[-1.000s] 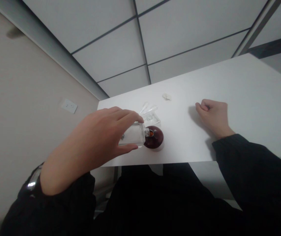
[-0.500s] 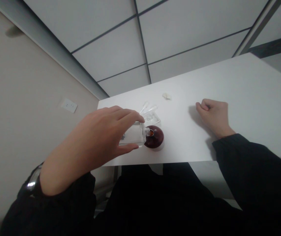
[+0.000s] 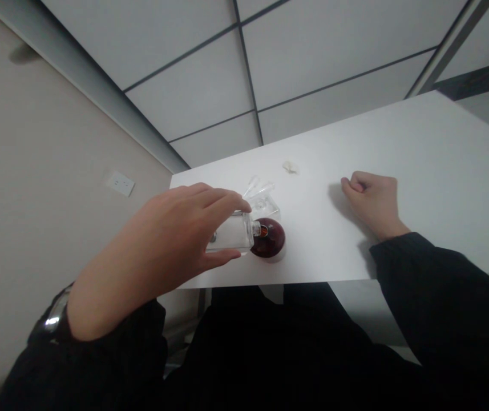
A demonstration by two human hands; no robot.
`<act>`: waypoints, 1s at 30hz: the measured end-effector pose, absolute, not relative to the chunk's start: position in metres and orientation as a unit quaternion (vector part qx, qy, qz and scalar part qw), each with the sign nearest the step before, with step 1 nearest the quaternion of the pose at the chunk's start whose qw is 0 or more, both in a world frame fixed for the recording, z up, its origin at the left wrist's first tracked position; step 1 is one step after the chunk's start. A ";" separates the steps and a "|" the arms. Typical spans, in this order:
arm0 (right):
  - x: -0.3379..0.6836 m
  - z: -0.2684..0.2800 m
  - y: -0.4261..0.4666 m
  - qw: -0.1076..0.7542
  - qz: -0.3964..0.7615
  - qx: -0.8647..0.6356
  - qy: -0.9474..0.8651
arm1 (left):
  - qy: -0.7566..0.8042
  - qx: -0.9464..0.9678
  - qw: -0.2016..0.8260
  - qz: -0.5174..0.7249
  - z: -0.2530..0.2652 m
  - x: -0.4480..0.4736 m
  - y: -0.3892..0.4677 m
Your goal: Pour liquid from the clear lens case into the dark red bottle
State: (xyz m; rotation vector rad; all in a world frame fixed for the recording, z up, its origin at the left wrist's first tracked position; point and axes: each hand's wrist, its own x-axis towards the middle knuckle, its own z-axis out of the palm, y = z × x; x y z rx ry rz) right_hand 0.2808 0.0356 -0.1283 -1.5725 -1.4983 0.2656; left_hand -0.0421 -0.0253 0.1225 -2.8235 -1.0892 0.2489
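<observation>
My left hand (image 3: 193,225) grips a clear glass bottle (image 3: 232,235), its body lying between thumb and fingers. The bottle is tipped almost sideways, and its neck points right, at the small opening of a round dark red bottle (image 3: 272,242) on the table. Whether any liquid is flowing, I cannot tell. Closed into a fist, my right hand (image 3: 372,200) rests on the table to the right, apart from the bottles. Nothing shows between its curled fingers.
Behind the red bottle on the white table (image 3: 325,245) lie a clear, boxy glass-like piece (image 3: 267,206) and two clear dropper-like pieces (image 3: 265,189). Farther back is a crumpled whitish scrap (image 3: 290,167). Panelled doors (image 3: 210,74) stand beyond the table, a wall with a socket (image 3: 121,184) at left.
</observation>
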 end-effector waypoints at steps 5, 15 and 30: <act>0.282 -0.129 0.036 0.461 0.111 -0.632 -0.613 | -0.359 -0.929 0.043 0.077 0.123 -0.043 -0.025; 0.281 -0.127 0.036 0.465 0.118 -0.630 -0.611 | -0.362 -0.927 0.057 0.083 0.123 -0.042 -0.025; 0.284 -0.132 0.036 0.470 0.112 -0.625 -0.614 | -0.364 -0.928 0.040 0.076 0.122 -0.043 -0.025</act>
